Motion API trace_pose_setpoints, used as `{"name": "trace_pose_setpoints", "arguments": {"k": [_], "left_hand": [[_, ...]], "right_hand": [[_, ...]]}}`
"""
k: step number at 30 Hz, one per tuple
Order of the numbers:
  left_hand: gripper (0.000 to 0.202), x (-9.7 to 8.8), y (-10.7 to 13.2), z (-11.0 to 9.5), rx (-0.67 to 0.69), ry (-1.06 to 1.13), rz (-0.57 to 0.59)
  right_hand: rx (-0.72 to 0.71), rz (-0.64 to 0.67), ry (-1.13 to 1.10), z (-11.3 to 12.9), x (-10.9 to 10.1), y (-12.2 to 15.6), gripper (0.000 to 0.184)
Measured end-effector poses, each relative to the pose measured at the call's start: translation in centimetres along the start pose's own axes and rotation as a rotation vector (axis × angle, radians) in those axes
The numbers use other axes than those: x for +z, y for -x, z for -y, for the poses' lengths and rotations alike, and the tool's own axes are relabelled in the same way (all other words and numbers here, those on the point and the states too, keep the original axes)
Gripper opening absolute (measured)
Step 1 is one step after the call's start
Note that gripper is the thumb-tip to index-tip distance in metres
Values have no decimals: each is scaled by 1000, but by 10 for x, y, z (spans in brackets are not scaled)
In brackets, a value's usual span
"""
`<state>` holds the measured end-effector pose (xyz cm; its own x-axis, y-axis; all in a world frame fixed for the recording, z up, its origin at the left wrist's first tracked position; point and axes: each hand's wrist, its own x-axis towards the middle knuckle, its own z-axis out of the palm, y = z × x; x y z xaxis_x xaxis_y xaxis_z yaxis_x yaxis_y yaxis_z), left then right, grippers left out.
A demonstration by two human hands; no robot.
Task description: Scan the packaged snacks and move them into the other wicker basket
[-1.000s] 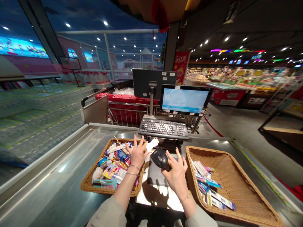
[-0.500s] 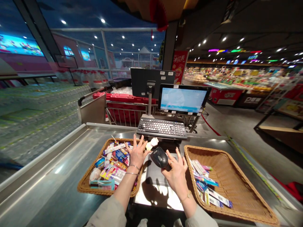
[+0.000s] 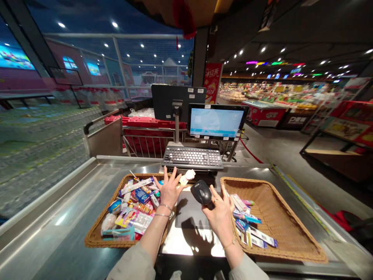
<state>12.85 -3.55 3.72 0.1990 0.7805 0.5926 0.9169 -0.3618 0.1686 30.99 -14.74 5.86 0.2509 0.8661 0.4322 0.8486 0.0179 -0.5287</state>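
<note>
My left hand is over the right edge of the left wicker basket, most of its fingers spread. A small pink-and-yellow item sits at its thumb and index fingertips, apparently pinched there; its exact kind is unclear. Many small packaged goods fill that basket. In my right hand is a black barcode scanner, its head pointing up and left, its handle mostly hidden by the fingers. This hand overlaps the left rim of the right wicker basket, where several slim packages lie.
Behind the hands stand a keyboard and a lit monitor. A metal counter carries both baskets. Beyond it are a shopping cart and a red chest freezer.
The view has turned slightly right, so the counter and baskets sit further left. Both hands have shifted right relative to the baskets, carrying the scanner and the small item along.
</note>
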Motion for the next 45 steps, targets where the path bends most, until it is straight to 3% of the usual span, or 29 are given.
{"name": "trace_pose_setpoints", "arguments": {"k": [25, 45], "left_hand": [[40, 22, -12, -82, 200, 122, 26], [40, 43, -9, -155, 428, 280, 136]], "right_hand": [[201, -203, 112, -62, -38, 18, 30], [369, -373, 198, -112, -76, 45, 33]]}}
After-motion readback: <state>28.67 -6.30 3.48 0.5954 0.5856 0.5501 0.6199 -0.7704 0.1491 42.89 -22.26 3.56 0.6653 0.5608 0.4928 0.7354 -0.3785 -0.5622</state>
